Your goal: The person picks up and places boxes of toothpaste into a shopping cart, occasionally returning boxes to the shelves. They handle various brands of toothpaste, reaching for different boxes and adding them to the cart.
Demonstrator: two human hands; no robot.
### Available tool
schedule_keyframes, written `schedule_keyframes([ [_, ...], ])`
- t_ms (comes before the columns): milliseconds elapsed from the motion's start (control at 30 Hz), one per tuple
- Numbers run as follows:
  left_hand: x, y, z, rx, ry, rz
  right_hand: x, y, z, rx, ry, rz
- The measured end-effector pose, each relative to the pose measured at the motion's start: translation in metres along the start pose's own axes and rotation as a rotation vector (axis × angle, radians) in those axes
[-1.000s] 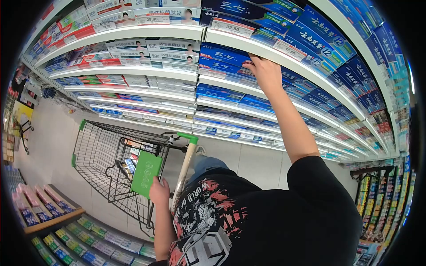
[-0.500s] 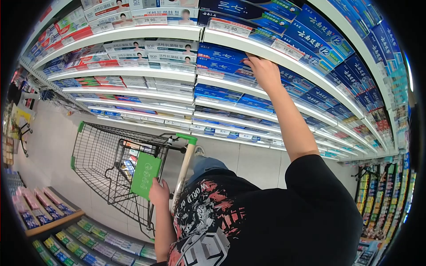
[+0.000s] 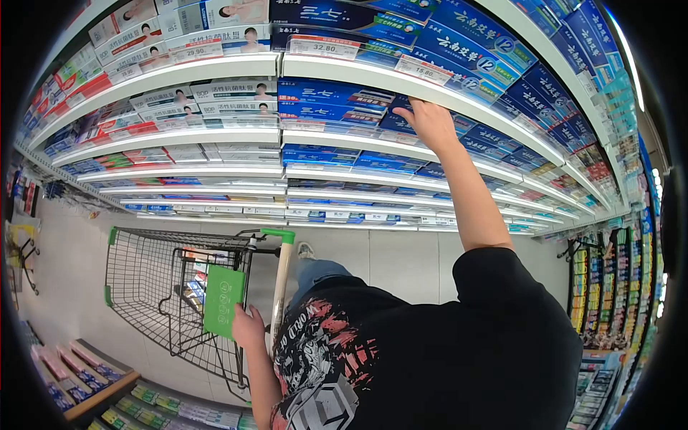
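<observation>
My right hand (image 3: 433,127) reaches into the second shelf level, its thumb apart from the fingers. The fingertips are partly hidden beneath the shelf edge above. Dark blue toothpaste boxes (image 3: 395,122) lie beside the thumb; I see nothing held. Lower left, my left hand (image 3: 249,327) is at the right edge of the green panel (image 3: 223,287) in the shopping cart (image 3: 136,287), fingers curled against it. The cart's pale handle (image 3: 282,283) is just right of that hand. Several colourful packages (image 3: 193,287) show behind the panel.
White toothpaste boxes (image 3: 229,93) fill the shelves at left. A price tag (image 3: 324,47) reads 32.80, another (image 3: 423,69) 15.80. Behind the cart stands a low display (image 3: 100,394) of packaged goods. Hanging goods (image 3: 605,287) line a rack at right.
My right hand has shifted off the lighter blue boxes to the darker ones further right, its thumb now spread. The view has turned slightly; the left hand stays at the green panel.
</observation>
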State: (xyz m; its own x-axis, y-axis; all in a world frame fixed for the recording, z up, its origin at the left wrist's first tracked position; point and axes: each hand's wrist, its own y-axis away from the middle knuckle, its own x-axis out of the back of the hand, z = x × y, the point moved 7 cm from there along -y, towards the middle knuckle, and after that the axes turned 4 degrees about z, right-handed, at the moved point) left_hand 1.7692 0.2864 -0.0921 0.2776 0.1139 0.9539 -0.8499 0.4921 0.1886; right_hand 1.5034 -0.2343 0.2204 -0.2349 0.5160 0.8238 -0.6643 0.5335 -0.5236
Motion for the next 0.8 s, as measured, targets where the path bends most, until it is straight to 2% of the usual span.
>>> schedule_keyframes([
  [133,0.006,0.0,0.004,-0.014,0.007,0.022,-0.007,0.001,0.008,0.003,-0.03,0.049],
  [300,0.008,0.0,0.005,0.04,-0.005,-0.057,-0.014,-0.001,0.015,-0.093,-0.093,-0.068],
  [533,0.004,0.0,0.002,0.002,-0.005,-0.004,-0.005,-0.005,0.003,-0.023,-0.093,0.009],
  [600,0.003,0.001,0.002,0.003,-0.015,-0.008,-0.012,-0.011,0.001,-0.115,-0.084,-0.15],
  [800,0.003,0.001,0.003,-0.006,-0.004,0.01,-0.007,-0.014,-0.003,-0.13,-0.123,-0.116],
])
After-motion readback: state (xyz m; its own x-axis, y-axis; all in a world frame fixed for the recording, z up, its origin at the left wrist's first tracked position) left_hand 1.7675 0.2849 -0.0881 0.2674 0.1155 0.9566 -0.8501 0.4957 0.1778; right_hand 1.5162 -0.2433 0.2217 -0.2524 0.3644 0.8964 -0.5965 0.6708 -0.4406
